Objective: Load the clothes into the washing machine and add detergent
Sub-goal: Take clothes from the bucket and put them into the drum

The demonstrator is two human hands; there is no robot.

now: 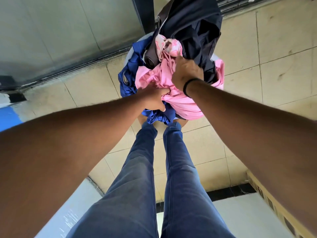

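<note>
Both hands, left hand and right hand, are gripping the pink garment atop the laundry pile; soft, light fabric likely demands bunched handfuls.

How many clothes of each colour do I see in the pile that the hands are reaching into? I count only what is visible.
Pink: 2, plain pink garment and pink patterned cloth
Blue: 1, shiny blue garment
Dark navy or black: 1, dark garment
Brown: 1, brown piece
Total: 5 visible; more may be hidden underneath.
</note>
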